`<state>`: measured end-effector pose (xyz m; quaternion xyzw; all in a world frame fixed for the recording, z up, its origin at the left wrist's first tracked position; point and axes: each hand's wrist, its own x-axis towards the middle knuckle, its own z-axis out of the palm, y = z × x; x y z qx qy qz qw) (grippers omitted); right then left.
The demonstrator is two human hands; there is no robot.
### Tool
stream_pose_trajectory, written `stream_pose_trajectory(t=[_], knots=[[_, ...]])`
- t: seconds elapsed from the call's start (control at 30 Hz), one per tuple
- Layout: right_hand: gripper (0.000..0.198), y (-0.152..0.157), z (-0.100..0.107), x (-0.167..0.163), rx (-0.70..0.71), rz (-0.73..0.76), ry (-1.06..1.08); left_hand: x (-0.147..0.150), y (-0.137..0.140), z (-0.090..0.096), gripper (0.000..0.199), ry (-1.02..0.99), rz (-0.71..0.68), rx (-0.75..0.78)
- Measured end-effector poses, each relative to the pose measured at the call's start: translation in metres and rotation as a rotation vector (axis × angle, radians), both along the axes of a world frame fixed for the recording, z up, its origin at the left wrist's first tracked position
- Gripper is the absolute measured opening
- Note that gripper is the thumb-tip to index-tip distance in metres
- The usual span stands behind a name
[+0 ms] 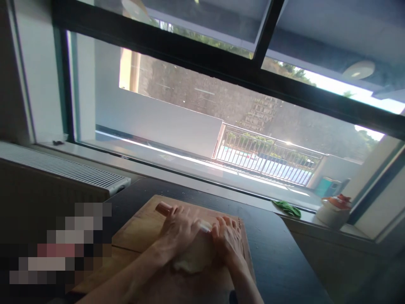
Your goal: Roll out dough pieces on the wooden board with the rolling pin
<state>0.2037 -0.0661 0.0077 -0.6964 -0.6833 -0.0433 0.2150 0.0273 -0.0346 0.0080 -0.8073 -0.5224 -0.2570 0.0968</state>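
Brown-ended rolling pin (163, 208), held under both hands (227, 236), slants from far left to nearer right.

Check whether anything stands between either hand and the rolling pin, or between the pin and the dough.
Nothing visible does. The left hand and right hand both lie over the pin, at the far side of the dough. The hands hide much of the pin, so its exact contact with the dough can't be seen.

left hand (180, 226): bare, ungloved | right hand (227, 236): bare, ungloved | left forearm (136, 266): bare, tapering to wrist | right forearm (242, 272): bare, tapering likewise
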Motion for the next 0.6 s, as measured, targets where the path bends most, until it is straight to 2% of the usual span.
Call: stream_pose_trajectory(t=[0.13, 0.23, 0.4, 0.6], knots=[[0.038, -0.011, -0.002, -0.008, 0.003, 0.028, -0.006, -0.013, -0.021, -0.006, 0.042, 0.002, -0.044, -0.032], [0.037, -0.005, 0.001, -0.009, -0.005, 0.020, -0.016, -0.015, -0.021, -0.007, 0.042, 0.013, -0.030, -0.032], [0.035, 0.024, 0.008, -0.003, -0.048, -0.005, -0.026, -0.004, 0.011, -0.002, 0.039, 0.054, -0.001, -0.041], [0.038, 0.062, 0.010, 0.006, -0.184, -0.038, 0.026, 0.007, 0.050, 0.005, 0.039, 0.092, 0.041, -0.152]])
